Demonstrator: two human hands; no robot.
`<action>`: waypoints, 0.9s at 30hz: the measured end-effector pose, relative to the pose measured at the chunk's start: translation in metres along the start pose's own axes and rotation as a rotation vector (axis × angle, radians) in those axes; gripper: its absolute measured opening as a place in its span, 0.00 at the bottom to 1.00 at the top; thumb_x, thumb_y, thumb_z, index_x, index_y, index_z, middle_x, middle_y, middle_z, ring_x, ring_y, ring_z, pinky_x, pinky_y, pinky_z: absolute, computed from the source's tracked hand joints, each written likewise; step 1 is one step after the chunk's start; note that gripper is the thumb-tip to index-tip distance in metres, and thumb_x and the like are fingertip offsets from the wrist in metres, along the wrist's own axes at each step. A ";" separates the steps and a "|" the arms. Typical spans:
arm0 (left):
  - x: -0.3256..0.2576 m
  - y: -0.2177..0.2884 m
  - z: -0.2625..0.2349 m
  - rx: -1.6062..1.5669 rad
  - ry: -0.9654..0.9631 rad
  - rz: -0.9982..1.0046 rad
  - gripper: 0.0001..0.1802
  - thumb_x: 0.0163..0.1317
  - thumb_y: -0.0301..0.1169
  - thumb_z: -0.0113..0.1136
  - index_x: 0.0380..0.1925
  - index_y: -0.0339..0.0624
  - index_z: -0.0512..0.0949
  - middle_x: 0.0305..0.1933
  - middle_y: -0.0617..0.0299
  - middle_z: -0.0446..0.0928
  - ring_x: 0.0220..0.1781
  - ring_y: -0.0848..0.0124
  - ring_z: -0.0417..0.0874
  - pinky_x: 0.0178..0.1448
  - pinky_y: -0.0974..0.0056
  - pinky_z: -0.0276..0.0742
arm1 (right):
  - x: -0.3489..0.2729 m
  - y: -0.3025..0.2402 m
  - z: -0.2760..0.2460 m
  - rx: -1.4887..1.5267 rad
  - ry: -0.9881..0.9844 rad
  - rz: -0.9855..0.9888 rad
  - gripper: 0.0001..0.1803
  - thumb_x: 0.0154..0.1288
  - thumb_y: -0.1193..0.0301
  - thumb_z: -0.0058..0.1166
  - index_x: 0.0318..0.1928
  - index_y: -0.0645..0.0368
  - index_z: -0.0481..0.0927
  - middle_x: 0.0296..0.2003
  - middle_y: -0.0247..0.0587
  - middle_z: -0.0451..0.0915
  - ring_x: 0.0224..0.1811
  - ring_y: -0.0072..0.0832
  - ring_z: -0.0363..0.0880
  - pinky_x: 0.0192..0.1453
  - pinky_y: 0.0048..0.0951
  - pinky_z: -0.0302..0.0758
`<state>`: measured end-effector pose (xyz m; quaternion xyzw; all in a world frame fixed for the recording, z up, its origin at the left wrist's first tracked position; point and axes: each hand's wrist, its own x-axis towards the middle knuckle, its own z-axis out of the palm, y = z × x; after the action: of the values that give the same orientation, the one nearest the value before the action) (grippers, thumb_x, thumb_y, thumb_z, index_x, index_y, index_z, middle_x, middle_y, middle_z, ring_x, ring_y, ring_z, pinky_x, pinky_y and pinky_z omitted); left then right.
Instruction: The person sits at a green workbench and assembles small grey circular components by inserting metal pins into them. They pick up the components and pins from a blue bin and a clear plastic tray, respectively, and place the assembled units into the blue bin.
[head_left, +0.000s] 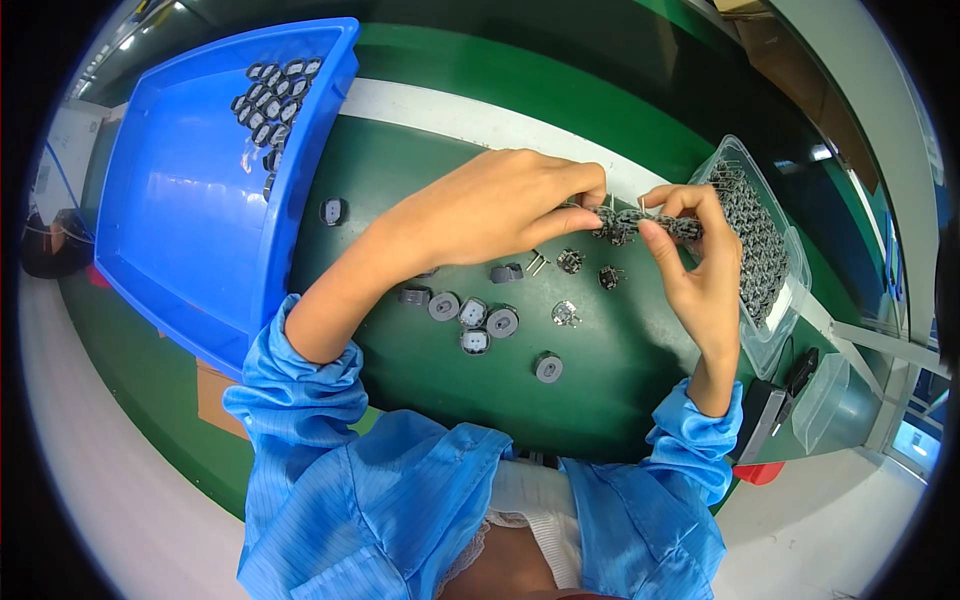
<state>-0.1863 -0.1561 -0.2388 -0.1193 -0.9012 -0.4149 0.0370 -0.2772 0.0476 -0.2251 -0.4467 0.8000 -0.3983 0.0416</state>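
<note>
Over a dark green table (420, 400), two bare hands come together around a short row of dark parts (628, 218), small metal-and-black pieces with thin prongs. From where I guide this, the right hand (702, 255) is clamped on the row, thumb on the near side and fingers curled over the far side; the row runs crosswise between the hands, its right end tucked into that palm. The left hand (500, 205) has its thumb and forefinger drawn close at the row's left end, touching it or nearly so; I can't tell whether they pinch a part. To do this well, I would keep the right hold light but steady, level the row, and let the left fingertips work one piece at a time by its body, since I judge the prongs could bend. Below the hands lie a few loose pronged parts (570, 261), and nearer the wearer a cluster of round grey caps (443, 306); I would keep the wrists clear of both. Beyond the right hand stands a clear plastic box (768, 350) packed with similar parts; at left sits a wide blue bin (190, 235).
</note>
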 end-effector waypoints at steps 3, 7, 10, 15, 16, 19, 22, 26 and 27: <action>0.000 0.005 0.004 -0.096 0.048 0.033 0.10 0.64 0.32 0.56 0.36 0.35 0.74 0.35 0.54 0.75 0.35 0.53 0.77 0.39 0.56 0.73 | 0.001 -0.010 0.001 -0.066 0.019 -0.013 0.19 0.53 0.74 0.66 0.46 0.61 0.76 0.29 0.39 0.77 0.29 0.28 0.76 0.31 0.27 0.74; 0.002 0.006 0.014 -0.104 0.242 0.123 0.08 0.63 0.28 0.56 0.37 0.33 0.75 0.36 0.52 0.75 0.35 0.53 0.77 0.40 0.57 0.73 | -0.002 -0.004 0.011 -0.085 0.010 -0.008 0.10 0.53 0.71 0.66 0.34 0.62 0.82 0.22 0.38 0.72 0.19 0.25 0.70 0.23 0.26 0.66; 0.002 0.008 0.019 -0.096 0.302 0.109 0.07 0.62 0.26 0.57 0.37 0.32 0.75 0.36 0.52 0.75 0.35 0.53 0.78 0.40 0.57 0.74 | -0.001 -0.004 0.017 -0.051 0.078 -0.007 0.06 0.53 0.73 0.64 0.29 0.63 0.81 0.19 0.38 0.70 0.16 0.25 0.67 0.20 0.25 0.62; 0.002 0.005 0.027 -0.119 0.338 0.094 0.07 0.62 0.25 0.57 0.37 0.32 0.76 0.36 0.52 0.75 0.36 0.53 0.78 0.39 0.58 0.74 | -0.002 -0.002 0.016 -0.065 0.074 -0.014 0.07 0.53 0.74 0.64 0.27 0.64 0.80 0.18 0.39 0.69 0.16 0.26 0.67 0.20 0.26 0.61; 0.002 0.006 0.028 -0.125 0.347 0.095 0.07 0.62 0.25 0.57 0.37 0.32 0.76 0.36 0.52 0.75 0.36 0.53 0.78 0.39 0.58 0.74 | -0.002 -0.002 0.015 -0.066 0.072 -0.016 0.07 0.53 0.74 0.64 0.27 0.65 0.80 0.18 0.40 0.69 0.16 0.26 0.67 0.20 0.26 0.61; 0.003 0.005 0.031 -0.082 0.399 0.045 0.07 0.62 0.25 0.57 0.36 0.32 0.76 0.36 0.52 0.75 0.36 0.53 0.78 0.39 0.58 0.74 | -0.004 -0.005 0.019 -0.014 0.097 -0.008 0.08 0.53 0.74 0.64 0.27 0.66 0.80 0.17 0.40 0.68 0.16 0.28 0.66 0.21 0.28 0.62; 0.005 -0.002 0.023 -0.075 0.327 0.080 0.07 0.62 0.26 0.57 0.36 0.32 0.76 0.36 0.53 0.75 0.36 0.55 0.78 0.39 0.58 0.74 | -0.009 -0.013 0.021 -0.029 0.004 -0.003 0.09 0.54 0.72 0.65 0.28 0.66 0.80 0.18 0.42 0.71 0.17 0.28 0.69 0.22 0.29 0.64; 0.006 -0.002 0.017 -0.154 0.251 0.131 0.07 0.62 0.26 0.57 0.37 0.32 0.77 0.37 0.55 0.77 0.36 0.60 0.78 0.40 0.58 0.74 | -0.004 -0.010 0.015 0.044 0.117 0.050 0.13 0.51 0.71 0.69 0.35 0.64 0.81 0.26 0.41 0.80 0.23 0.26 0.77 0.27 0.25 0.72; 0.006 -0.002 0.017 -0.169 0.239 0.132 0.07 0.62 0.26 0.57 0.37 0.33 0.77 0.37 0.54 0.78 0.36 0.61 0.79 0.40 0.60 0.75 | -0.003 -0.011 0.014 0.036 0.120 0.034 0.14 0.50 0.72 0.69 0.37 0.63 0.80 0.27 0.40 0.80 0.23 0.26 0.77 0.28 0.25 0.73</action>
<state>-0.1919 -0.1433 -0.2504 -0.1308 -0.8425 -0.4972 0.1611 -0.2623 0.0379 -0.2280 -0.4076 0.8013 -0.4379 0.0086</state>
